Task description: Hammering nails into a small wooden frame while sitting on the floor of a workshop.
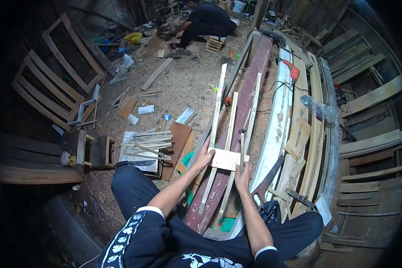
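Observation:
A short pale wooden board (223, 159) lies crosswise over long thin wooden strips (218, 98). My left hand (204, 157) grips its left end, thumb on top. At its right end, my right hand (243, 177) is closed round the handle of a small hammer (242, 144), whose dark head points away from me. The fingers of that hand also touch the board's edge. Under the strips runs a long maroon plank (241, 120), worn and chipped, between my bent legs. Whatever is under the board is hidden.
A handsaw (269, 181) and a hand plane (300, 198) rest at my right, near a red power drill (292, 70). Cut sticks (149, 145) are piled at the left. Slatted wooden frames (53, 80) lean along the left wall. Another person (207, 22) crouches at the far end.

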Available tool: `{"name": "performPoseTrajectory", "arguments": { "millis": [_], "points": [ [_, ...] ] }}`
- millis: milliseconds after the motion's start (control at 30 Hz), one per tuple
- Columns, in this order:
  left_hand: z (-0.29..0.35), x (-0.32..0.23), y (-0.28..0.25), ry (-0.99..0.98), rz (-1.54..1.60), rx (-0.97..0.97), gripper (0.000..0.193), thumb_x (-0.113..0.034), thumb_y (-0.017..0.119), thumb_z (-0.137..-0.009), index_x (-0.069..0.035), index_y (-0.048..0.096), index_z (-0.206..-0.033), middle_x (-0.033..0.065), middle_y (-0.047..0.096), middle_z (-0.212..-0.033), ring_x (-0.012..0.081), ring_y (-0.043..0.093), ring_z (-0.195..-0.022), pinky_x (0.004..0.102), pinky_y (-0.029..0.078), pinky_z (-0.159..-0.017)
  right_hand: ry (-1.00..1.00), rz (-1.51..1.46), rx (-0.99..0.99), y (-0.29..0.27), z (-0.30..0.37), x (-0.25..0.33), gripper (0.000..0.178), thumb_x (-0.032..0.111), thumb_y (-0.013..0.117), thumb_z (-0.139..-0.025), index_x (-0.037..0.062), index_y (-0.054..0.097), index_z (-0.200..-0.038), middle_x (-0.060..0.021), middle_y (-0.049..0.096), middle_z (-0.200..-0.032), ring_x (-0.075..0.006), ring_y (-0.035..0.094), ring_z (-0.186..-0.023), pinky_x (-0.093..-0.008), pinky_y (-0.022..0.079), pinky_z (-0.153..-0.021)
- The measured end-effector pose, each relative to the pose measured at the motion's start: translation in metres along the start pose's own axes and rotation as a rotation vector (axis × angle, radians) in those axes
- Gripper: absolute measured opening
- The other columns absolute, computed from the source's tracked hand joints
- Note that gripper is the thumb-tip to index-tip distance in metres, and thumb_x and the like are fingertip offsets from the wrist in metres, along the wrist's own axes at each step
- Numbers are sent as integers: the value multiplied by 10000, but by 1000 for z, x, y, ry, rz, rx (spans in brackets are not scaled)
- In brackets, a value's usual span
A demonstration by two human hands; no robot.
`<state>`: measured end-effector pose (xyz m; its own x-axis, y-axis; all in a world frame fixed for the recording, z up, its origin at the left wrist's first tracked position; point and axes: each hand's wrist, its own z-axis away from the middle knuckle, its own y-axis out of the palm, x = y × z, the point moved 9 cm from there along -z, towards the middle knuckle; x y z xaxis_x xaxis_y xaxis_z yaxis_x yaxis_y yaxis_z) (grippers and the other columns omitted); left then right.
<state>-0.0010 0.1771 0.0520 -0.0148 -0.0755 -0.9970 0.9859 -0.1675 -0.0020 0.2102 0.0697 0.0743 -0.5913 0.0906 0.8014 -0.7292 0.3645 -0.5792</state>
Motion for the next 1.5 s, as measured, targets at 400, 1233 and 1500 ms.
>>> {"name": "performPoseTrajectory", "arguments": {
  "millis": [400, 1233, 1500],
  "points": [
    [17, 70, -26, -178, -116, 112, 775, -113, 572, -918, -37, 199, -1593, 234, 277, -1615, 304, 275, -1497, 340, 216, -1211, 149, 82, 131, 42, 24, -18, 317, 186, 596, -975, -57, 503, -1155, -273, 528, -1165, -461, 505, -1131, -512, 404, -965],
    [112, 39, 19, 127, -757, -81, 523, -223, 440, -1041, -70, 377, -1537, 240, 166, -1643, 391, 179, -1522, 510, 174, -1218, 192, 235, 352, -2, 89, 48, 351, 330, 475, -1048, 24, 524, -1211, -330, 652, -928, -537, 624, -885, -584, 477, -771],
    [113, 40, 12, 169, -714, -204, 541, -78, 579, -943, -144, 501, -1475, 249, 230, -1620, 431, 407, -1374, 489, 332, -1137, 214, 291, 438, -23, 100, 61, 376, 317, 458, -1053, 6, 513, -1258, -344, 644, -996, -535, 620, -950, -576, 480, -820]
  ]
}}
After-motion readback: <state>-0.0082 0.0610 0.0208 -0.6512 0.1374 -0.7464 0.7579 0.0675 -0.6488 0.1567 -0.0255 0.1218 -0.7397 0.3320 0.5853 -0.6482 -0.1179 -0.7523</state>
